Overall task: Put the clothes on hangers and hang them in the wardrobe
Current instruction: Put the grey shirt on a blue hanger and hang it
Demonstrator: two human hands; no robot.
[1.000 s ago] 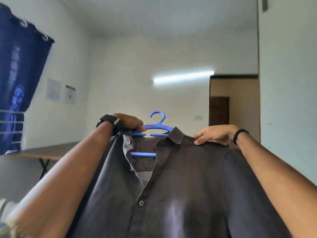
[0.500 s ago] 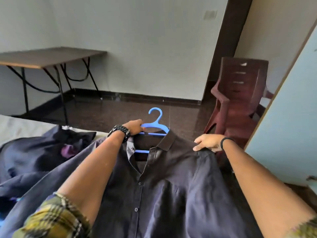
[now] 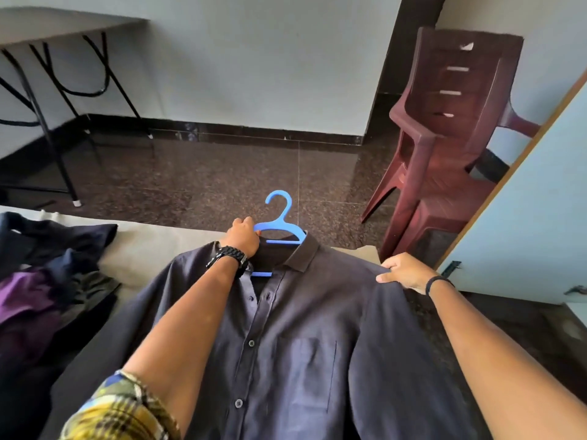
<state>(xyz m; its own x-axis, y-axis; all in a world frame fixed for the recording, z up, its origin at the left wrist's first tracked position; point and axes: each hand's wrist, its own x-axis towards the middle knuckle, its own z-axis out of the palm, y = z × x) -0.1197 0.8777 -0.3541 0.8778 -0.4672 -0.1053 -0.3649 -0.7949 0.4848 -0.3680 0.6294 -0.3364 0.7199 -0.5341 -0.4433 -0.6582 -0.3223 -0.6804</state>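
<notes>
While the view a moment ago took in more of the far wall, it now tips lower, and the shirt [image 3: 305, 338] lies spread front-up over the bed [image 3: 149, 249] instead of hanging higher before the camera. Left of the shirt, a heap of dark and purple clothes [image 3: 47, 281] sits on the bed, showing more fully than before. Beyond that heap, well apart from the shirt, the desk [image 3: 63, 23] stands against the wall on black legs. At the shirt's collar, the left hand [image 3: 243, 235] still grips the shoulder of the blue hanger [image 3: 281, 223], its fingers [image 3: 246, 222] curled round the plastic; a black watch [image 3: 230, 257] sits on that wrist. The hanger's hook pokes out above the collar, its bars inside the neck opening. At the shirt's right shoulder, the right hand [image 3: 401, 271] has slid outward from near the collar and pinches the cloth between thumb and fingers. Right of the shirt stand red-brown plastic chairs [image 3: 444, 147], then a pale blue door [image 3: 533, 198].
</notes>
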